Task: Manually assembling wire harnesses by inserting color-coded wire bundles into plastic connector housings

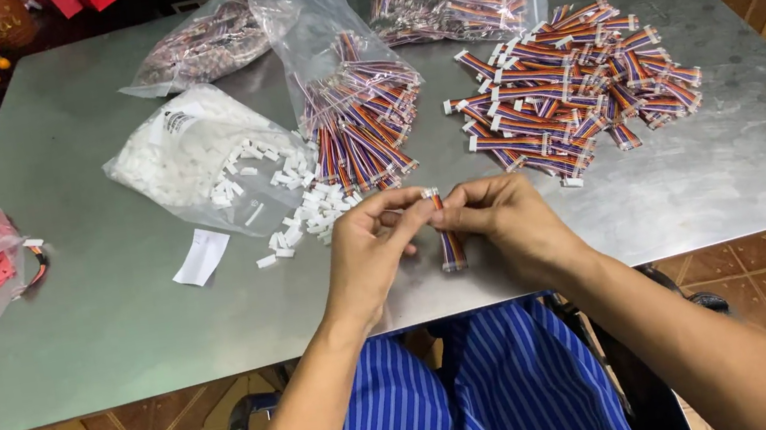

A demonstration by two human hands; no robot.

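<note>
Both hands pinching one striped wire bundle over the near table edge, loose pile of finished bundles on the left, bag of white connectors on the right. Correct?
Sides are swapped. In the head view both hands, left hand and right hand, do pinch one striped wire bundle over the near edge of the table, but the loose pile of bundles lies on the right and the bag of white connectors on the left.

On the tabletop (115, 316) we see a loose heap of wire bundles (577, 90) to the right, an open bag of bundles (358, 117) at centre, a bag of connectors (192, 157) left of it (some spilled beside), two more bags behind.
</note>
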